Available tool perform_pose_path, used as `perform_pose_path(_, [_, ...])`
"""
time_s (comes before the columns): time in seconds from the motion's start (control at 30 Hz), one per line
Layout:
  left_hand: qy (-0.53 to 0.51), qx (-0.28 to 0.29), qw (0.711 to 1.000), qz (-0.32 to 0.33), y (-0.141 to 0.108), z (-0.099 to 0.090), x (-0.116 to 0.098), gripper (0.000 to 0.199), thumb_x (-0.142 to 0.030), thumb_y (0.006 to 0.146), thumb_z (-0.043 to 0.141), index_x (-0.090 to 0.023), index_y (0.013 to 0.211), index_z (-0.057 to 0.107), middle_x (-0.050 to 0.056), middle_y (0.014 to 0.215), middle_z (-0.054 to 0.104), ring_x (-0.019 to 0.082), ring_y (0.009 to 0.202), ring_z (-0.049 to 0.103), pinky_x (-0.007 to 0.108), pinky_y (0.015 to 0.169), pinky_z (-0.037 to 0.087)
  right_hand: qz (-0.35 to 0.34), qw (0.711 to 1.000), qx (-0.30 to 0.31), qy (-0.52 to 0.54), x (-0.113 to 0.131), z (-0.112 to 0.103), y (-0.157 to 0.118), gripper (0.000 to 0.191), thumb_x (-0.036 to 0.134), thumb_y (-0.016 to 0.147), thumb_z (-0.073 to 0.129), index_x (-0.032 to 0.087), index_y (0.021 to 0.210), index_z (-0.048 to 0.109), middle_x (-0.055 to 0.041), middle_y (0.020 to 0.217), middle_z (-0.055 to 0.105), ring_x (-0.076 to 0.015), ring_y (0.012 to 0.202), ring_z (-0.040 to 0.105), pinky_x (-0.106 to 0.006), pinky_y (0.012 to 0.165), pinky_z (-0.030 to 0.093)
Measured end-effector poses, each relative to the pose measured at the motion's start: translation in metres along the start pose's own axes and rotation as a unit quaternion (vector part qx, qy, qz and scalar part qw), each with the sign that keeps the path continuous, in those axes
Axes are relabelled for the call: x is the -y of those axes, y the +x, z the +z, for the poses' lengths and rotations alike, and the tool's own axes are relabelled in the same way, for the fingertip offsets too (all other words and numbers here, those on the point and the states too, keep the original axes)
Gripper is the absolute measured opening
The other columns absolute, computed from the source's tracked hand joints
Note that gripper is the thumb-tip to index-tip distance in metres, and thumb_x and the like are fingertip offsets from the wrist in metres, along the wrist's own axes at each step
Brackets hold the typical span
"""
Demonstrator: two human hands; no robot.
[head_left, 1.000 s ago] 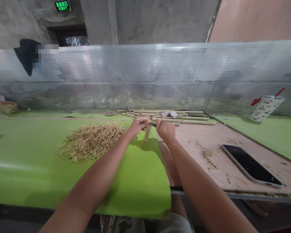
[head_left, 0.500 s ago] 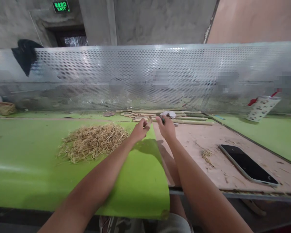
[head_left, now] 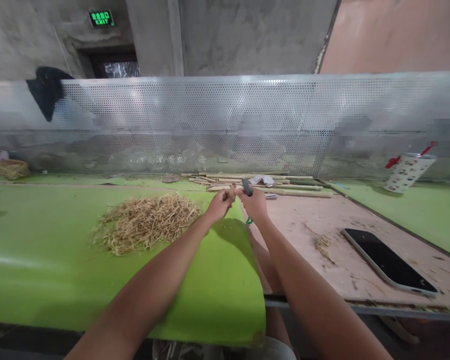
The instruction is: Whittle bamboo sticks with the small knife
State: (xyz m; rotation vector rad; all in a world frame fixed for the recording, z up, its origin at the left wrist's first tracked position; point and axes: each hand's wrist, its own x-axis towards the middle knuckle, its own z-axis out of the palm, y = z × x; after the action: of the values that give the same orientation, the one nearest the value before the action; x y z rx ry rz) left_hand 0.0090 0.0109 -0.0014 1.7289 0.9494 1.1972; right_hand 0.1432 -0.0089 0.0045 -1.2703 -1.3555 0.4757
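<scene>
In the middle of the view my two hands meet above the edge of the green sheet point(head_left: 210, 280). My left hand point(head_left: 220, 204) is closed, its fingertips pinching a small tan stalk piece point(head_left: 232, 192). My right hand point(head_left: 255, 204) is wrapped around a dark grey tool point(head_left: 247, 187); a green loop point(head_left: 249, 220) shows below that hand. Fingers cover most of the tool, so its exact kind is hidden. The right fingertips are close to or touching the tan piece. Left of my hands lies a heap of dry tan stalks point(head_left: 146, 222).
Behind my hands lie pale wooden sticks point(head_left: 296, 191) and crumpled white paper point(head_left: 261, 180). A phone point(head_left: 388, 257) and a few stalk scraps point(head_left: 323, 247) rest on the pinkish board point(head_left: 292, 270). A patterned cup point(head_left: 410, 172) stands at right, a woven basket point(head_left: 10, 169) far left. A perforated metal screen point(head_left: 210, 125) runs behind.
My right hand has turned, so the grey tool now points up above it and the green part shows lower down. The hands are closer together. The whole view has shifted slightly.
</scene>
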Motion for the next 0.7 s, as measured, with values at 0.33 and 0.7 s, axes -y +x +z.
perform_pose_path(0.33, [-0.15, 0.021, 0.987, -0.058, 0.002, 0.004, 0.009, 0.021, -0.033, 0.072, 0.067, -0.016, 0.075, 0.055, -0.002, 0.064, 0.054, 0.008, 0.053, 0.049, 0.021, 0.054, 0.037, -0.053, 0.998, -0.004, -0.033, -0.001, -0.001, -0.001, 0.027, 0.045, 0.072, 0.053, 0.018, 0.07, 0.056, 0.0019, 0.054, 0.05, -0.0144, 0.053, 0.044, -0.025, 0.05, 0.032])
perform_pose_path(0.7, [-0.249, -0.172, 0.945, -0.124, 0.008, -0.014, 0.0, 0.012, -0.025, 0.085, 0.054, -0.016, 0.076, 0.055, 0.0, 0.07, 0.055, 0.008, 0.056, 0.049, 0.021, 0.055, 0.041, -0.104, 0.976, 0.005, -0.191, 0.0, -0.003, -0.004, 0.033, 0.045, 0.082, 0.044, 0.018, 0.086, 0.062, -0.006, 0.066, 0.059, -0.0198, 0.061, 0.051, -0.026, 0.054, 0.033])
